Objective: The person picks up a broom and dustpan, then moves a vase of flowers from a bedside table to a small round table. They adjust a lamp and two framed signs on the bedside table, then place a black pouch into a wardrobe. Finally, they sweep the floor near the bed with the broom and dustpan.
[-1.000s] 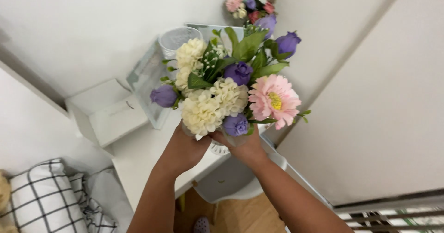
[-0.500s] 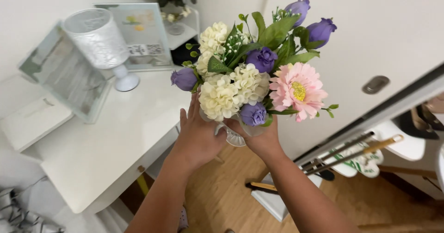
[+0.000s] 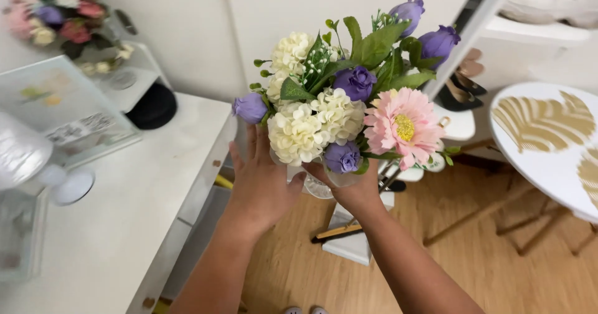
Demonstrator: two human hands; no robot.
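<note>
White desk [image 3: 124, 227] far left, carrying clear glass-like frames and a blurred white stand; second bouquet [image 3: 59, 24] at back on a small shelf, out of focus. Wood floor below, white door or panel behind. Left hand [image 3: 261, 186] raised mid-frame, palm pressed to side of clear glass vase [image 3: 321, 186], fingers [image 3: 240, 158] spread and wrapped round it, not clenched. Flower arrangement [image 3: 349, 96] in vase, held up in air over floor, just right of desk edge: cream hydrangea-type heads, purple roses, pink gerbera [image 3: 402, 127], green leaves. Right hand [image 3: 355, 192] cupping vase from opposite side and under, fingers mostly hidden behind blooms, exact grip hard to tell. Probably artificial flowers, so light and top-heavy; glass smooth, slippery, breakable. Best grip low on vase body, both palms, never by stems or petals. Round white side table [image 3: 548, 146] with gold leaf pattern far right, well apart.
</note>
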